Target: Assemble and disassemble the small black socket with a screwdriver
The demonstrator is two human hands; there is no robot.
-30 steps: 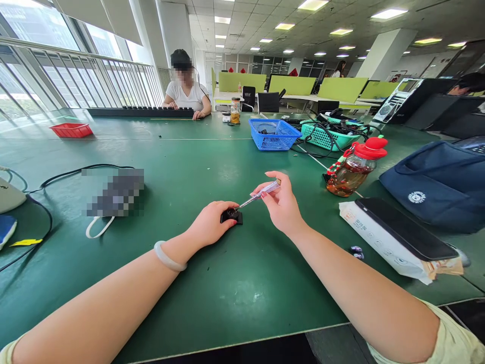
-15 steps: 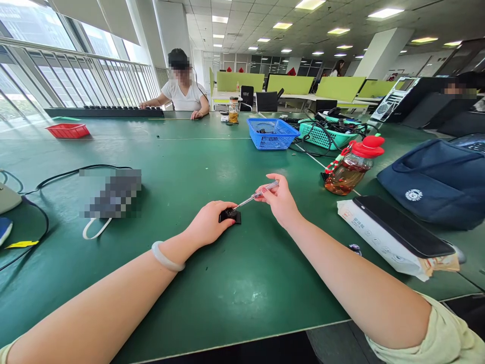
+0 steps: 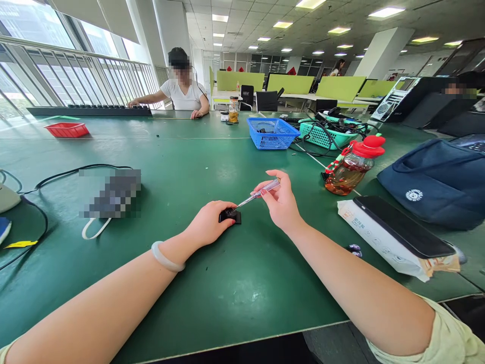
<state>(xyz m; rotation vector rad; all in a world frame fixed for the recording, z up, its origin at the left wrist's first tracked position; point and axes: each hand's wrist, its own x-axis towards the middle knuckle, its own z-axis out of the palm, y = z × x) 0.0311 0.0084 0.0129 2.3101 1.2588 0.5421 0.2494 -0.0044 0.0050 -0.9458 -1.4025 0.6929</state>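
My left hand (image 3: pixel 209 222) grips a small black part (image 3: pixel 229 215) with a round top and a flat base, pressed against the green table (image 3: pixel 182 308). Thumb and fingers close round its sides, so some of it is hidden. In my right hand (image 3: pixel 282 205) is a slim screwdriver (image 3: pixel 265 188) with a clear handle, pinched between thumb and fingers. It slants down to the left, and its tip is at the top edge of the black part. Whether the tip touches a screw is too small to tell.
A blue basket (image 3: pixel 272 135), a green basket of cables (image 3: pixel 328 134) and a red-lidded bottle (image 3: pixel 350 167) stand farther back. On the right lie a black case (image 3: pixel 403 225) on a tissue pack and a navy bag (image 3: pixel 435 182). A person (image 3: pixel 184 91) sits opposite.
The screwdriver has turned slightly in my right hand, and its fingers have shifted. My left hand stays put with the black part. Across the table, the person's long black tray has slid left.
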